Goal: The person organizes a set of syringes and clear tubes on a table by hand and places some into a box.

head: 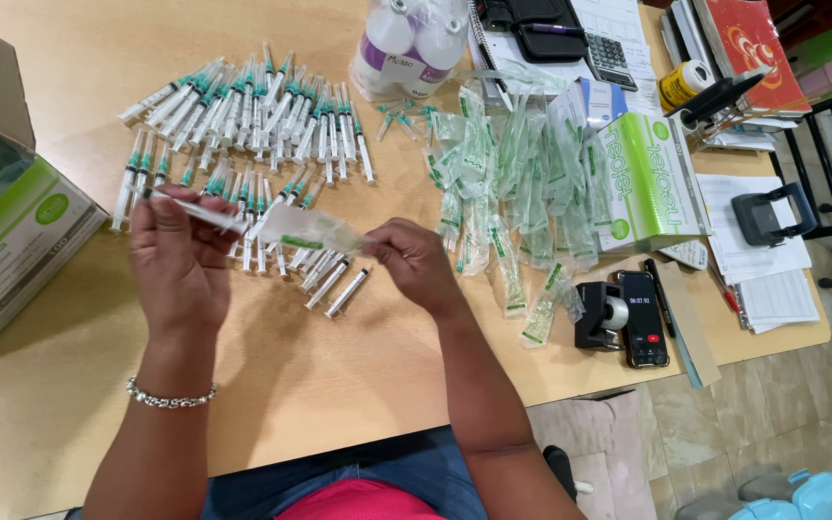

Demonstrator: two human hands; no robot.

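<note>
Head view, looking down at a wooden desk [339, 366]. A syringe [199, 209] is being gripped between the fingers of the left hand [180, 255], its barrel pointing toward the right hand. A clear plastic wrapper [308, 229] with a green mark is being pinched at its right end by the closed fingers of the right hand [411, 260]; its left end is lying against the syringe. The two hands are being held apart, just above the desk, joined only by syringe and wrapper. Behind the hands, rows of unwrapped syringes [252, 116] with green caps are being kept side by side on the desk. To the right of these, a heap of empty wrappers [507, 183] is being piled, touching a green and white box [642, 183]. A larger open carton [7, 231] is being kept at the left edge. Near the right edge, a phone [644, 318] is lying just beside a tape dispenser [601, 316].
</note>
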